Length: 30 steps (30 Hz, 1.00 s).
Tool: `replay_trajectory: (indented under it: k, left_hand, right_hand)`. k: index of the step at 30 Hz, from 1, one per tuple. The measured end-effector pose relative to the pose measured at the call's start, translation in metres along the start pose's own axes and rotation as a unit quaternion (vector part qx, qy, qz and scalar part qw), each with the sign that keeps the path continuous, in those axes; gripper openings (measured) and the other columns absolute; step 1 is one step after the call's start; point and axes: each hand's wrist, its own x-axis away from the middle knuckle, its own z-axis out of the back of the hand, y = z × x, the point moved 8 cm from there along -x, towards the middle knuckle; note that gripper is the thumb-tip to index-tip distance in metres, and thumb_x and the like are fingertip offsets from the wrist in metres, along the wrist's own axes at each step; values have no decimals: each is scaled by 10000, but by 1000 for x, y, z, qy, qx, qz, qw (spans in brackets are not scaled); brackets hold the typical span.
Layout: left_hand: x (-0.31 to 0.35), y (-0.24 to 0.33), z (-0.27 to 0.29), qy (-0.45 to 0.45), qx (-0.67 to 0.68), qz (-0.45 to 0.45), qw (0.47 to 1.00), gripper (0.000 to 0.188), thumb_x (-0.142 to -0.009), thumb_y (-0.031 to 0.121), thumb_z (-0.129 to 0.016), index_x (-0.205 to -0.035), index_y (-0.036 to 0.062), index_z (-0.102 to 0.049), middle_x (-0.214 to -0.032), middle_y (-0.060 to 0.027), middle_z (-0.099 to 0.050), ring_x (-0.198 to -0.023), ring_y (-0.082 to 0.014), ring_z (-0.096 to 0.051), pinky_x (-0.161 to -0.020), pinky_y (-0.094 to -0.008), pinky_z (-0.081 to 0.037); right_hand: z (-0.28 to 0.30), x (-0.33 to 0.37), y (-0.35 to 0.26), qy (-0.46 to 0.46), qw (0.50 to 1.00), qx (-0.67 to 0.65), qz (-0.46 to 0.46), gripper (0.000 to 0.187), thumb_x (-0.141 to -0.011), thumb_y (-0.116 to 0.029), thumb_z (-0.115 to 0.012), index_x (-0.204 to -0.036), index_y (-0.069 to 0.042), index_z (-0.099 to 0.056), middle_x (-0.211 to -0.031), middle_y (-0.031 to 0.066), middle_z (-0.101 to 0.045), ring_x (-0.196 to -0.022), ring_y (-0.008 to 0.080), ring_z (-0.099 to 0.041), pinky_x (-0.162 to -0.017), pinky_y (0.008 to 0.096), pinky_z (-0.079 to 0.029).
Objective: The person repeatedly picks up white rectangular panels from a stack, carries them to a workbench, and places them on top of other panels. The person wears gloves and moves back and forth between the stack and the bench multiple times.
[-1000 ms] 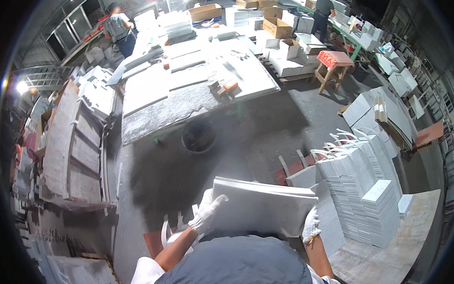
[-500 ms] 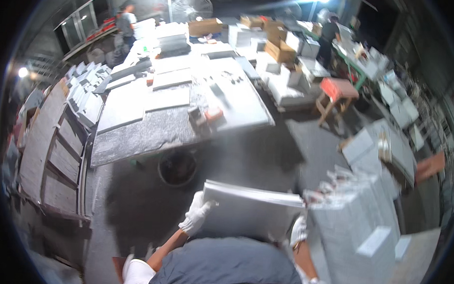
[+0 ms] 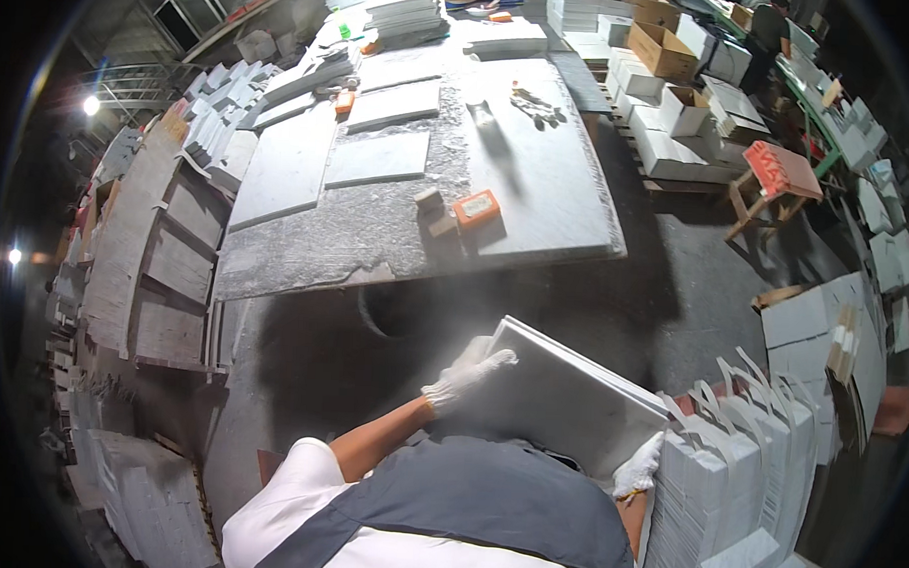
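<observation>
In front of my dark grey apron I hold a large pale slab (image 3: 560,403), which looks like a stone tile. Its top edge shows more than one layer, so a few slabs may be stacked together. My left hand (image 3: 471,373), in a white knitted glove, grips the left end, thumb on the face turned toward me. At the lower right end, my gloved right hand (image 3: 640,467) is closed around the edge, its fingers partly hidden. The slab slants, left end farther out, with its right corner close beside strapped stacks of white tiles (image 3: 708,473).
Ahead stands a dusty worktable (image 3: 325,254) bearing pale slabs and an orange box (image 3: 477,208). A wooden frame (image 3: 141,243) leans at the left. Cartons (image 3: 661,53) and a stool with a red top (image 3: 784,170) stand at the right; a person (image 3: 768,40) is far behind.
The slab has swung from nearly level across my body to a slant, its left end moving up and away. My hands have shifted rightward with it, and the view has tipped downward.
</observation>
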Motion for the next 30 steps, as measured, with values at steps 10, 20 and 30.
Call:
replay_trajectory:
  k: [10, 20, 30]
  left_hand:
    - [-129, 71, 41, -36, -54, -8, 998, 295, -1077, 286, -422, -1211, 52, -543, -1133, -74, -535, -1056, -175, -495, -991, -332, -417]
    - [-198, 50, 70, 68, 129, 26, 989, 722, -1042, 659, -308, -1471, 98, -454, -1397, -94, -528, -1258, -215, -489, -1122, -356, -340]
    - [-226, 55, 51, 361, 418, 151, 819, 738, -1002, 701, -396, -1294, 68, -638, -1100, -48, -679, -957, -136, -630, -834, -279, -530]
  right_hand:
    - [-103, -86, -70, 25, 999, -2, 26, 511, -1066, -457, -365, -1171, -66, -677, -1084, 79, -716, -916, 200, -685, -821, 323, -566]
    - [-213, -182, -147, -27, 998, 54, -5, 491, -1068, -431, -372, -1139, -66, -693, -1060, 77, -726, -885, 197, -697, -793, 317, -579]
    - [-432, -348, -196, -215, 959, 172, -69, 433, -1070, -378, -396, -1119, -71, -698, -1036, 68, -729, -864, 176, -703, -771, 327, -589]
